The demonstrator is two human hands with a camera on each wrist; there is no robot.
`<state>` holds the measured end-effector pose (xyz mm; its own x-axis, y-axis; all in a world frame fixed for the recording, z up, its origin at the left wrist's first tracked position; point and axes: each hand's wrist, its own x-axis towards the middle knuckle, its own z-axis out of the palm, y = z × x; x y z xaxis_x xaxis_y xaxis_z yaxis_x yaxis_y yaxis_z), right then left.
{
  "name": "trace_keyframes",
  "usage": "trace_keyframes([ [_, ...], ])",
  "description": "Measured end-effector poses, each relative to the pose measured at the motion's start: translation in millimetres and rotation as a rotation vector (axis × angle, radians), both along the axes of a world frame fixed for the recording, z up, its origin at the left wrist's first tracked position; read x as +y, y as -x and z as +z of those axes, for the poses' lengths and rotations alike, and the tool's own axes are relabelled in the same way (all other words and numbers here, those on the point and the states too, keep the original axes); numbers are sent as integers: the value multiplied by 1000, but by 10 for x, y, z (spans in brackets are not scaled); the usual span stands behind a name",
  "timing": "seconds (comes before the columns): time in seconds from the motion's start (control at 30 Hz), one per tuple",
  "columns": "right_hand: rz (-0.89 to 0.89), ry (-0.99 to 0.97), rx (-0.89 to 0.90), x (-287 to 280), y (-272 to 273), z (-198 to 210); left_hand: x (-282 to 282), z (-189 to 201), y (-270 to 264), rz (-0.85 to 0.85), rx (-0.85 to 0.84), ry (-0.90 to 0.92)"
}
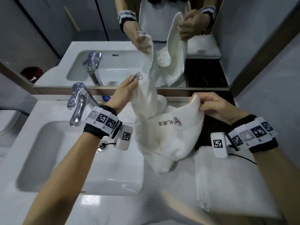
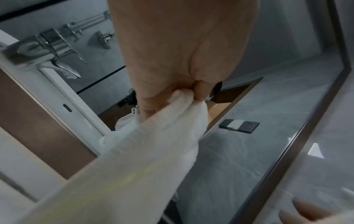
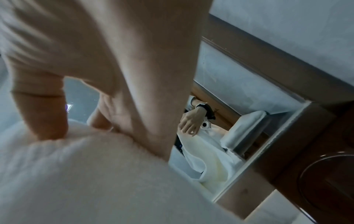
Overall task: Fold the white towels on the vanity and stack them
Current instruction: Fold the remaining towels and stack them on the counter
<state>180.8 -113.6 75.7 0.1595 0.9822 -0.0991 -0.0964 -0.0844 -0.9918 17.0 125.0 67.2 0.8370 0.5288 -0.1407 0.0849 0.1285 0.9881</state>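
Observation:
A white towel [image 1: 165,135] with a dark printed logo hangs crumpled above the vanity counter [image 1: 113,208], its lower end lying on the counter. My left hand [image 1: 129,86] pinches one upper corner with a small label, close to the mirror. My right hand [image 1: 209,105] pinches the other upper corner further right. In the left wrist view the left hand [image 2: 191,97] grips the towel [image 2: 153,144] between thumb and fingers. In the right wrist view the right hand [image 3: 86,121] pinches the towel [image 3: 86,174] from above. A folded white towel [image 1: 227,184] lies on the counter under my right forearm.
A chrome faucet [image 1: 78,104] stands over the white sink basin [image 1: 48,151] at the left. The mirror [image 1: 113,46] runs along the back and repeats the hands and towel. More white cloth [image 1: 128,113] lies behind the held towel. A dark round object [image 3: 329,181] sits at the right.

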Motion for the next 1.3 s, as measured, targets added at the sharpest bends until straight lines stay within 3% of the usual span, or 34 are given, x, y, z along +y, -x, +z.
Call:
trace_keyframes([
  [0.07,-78,34,14,-39,-28,-35,-73,-56,-39,-18,64,9],
  [0.13,-160,129,-92,-73,-60,-119,-145,-193,-54,-102,240,-315],
  [0.2,-217,300,-308,-100,-93,-243,-233,-395,-63,-212,441,-669],
  [0.23,-236,416,-451,-121,-119,-311,-274,-504,-63,-231,512,-744],
  [0.3,-286,666,-766,-176,-179,-448,-328,-688,-51,-152,558,-751],
  [0.37,-431,796,-1026,-222,-180,-526,-312,-809,-25,11,494,-715],
  [0.43,-524,677,-1228,-177,-106,-569,-231,-846,-12,167,394,-647],
  [0.47,-478,583,-1260,-110,-45,-586,-186,-836,-8,224,348,-585],
  [0.6,32,365,-972,310,359,-678,-67,-712,29,333,206,-302],
  [0.7,191,352,-964,659,672,-865,-30,-661,87,301,93,-183],
  [0.87,147,416,-1110,922,817,-1079,38,-673,259,289,68,-231],
  [0.97,141,267,-875,849,789,-1046,39,-695,342,270,64,-160],
  [1.07,20,84,-678,730,775,-892,-19,-705,363,246,58,-75],
  [1.3,-307,-20,-852,696,657,-516,-262,-594,291,34,-5,75],
])
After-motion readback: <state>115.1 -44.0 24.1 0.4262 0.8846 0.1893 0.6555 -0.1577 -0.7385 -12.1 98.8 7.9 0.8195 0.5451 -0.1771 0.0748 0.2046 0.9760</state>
